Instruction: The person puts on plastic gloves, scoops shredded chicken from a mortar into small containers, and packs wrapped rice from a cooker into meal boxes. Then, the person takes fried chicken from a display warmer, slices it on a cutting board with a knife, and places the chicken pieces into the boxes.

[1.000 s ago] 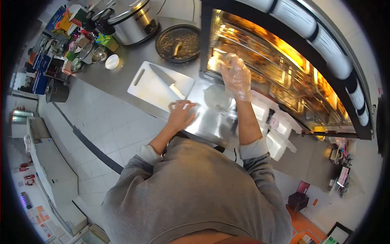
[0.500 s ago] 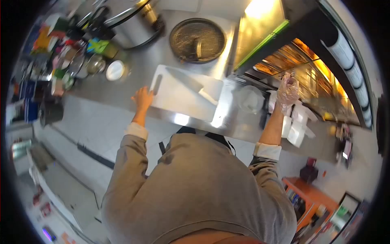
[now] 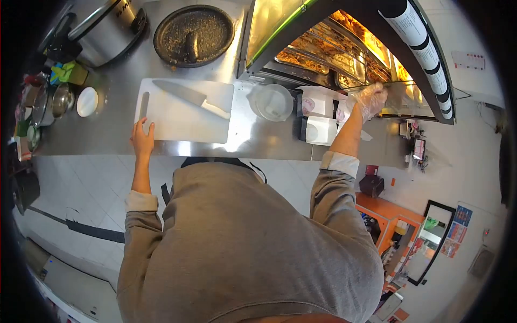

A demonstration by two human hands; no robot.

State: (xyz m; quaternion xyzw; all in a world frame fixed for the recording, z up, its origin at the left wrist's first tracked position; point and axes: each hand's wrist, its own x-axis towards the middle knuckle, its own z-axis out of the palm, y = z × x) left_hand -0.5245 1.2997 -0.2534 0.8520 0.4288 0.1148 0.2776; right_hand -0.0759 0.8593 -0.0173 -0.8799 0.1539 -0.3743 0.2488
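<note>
My left hand [image 3: 142, 141] rests at the lower left edge of a white cutting board [image 3: 177, 121], fingers apart, holding nothing. A large kitchen knife [image 3: 186, 94] with a white handle lies across the board. In a clear plastic glove, my right hand [image 3: 370, 99] is at the front of a lit food warmer [image 3: 309, 37]. Its fingers are curled at the edge of a clear door panel [image 3: 403, 99]; the fingertips are partly hidden. Inside the warmer, trays [image 3: 302, 59] hold browned food. Open white paper boxes [image 3: 321, 130] stand below and left of this hand.
A round clear plastic tub [image 3: 272, 102] stands between board and boxes. Behind the board lies a black round lid [image 3: 194, 35] with crumbs on it. A large steel pot [image 3: 107, 32], a white round container [image 3: 87, 102] and metal bowls [image 3: 63, 99] occupy the counter's left.
The view has swung right and sharpened, showing more of the warmer and the boxes. My right hand's fingers now curl at the door panel. My left hand stays by the board's left edge.
</note>
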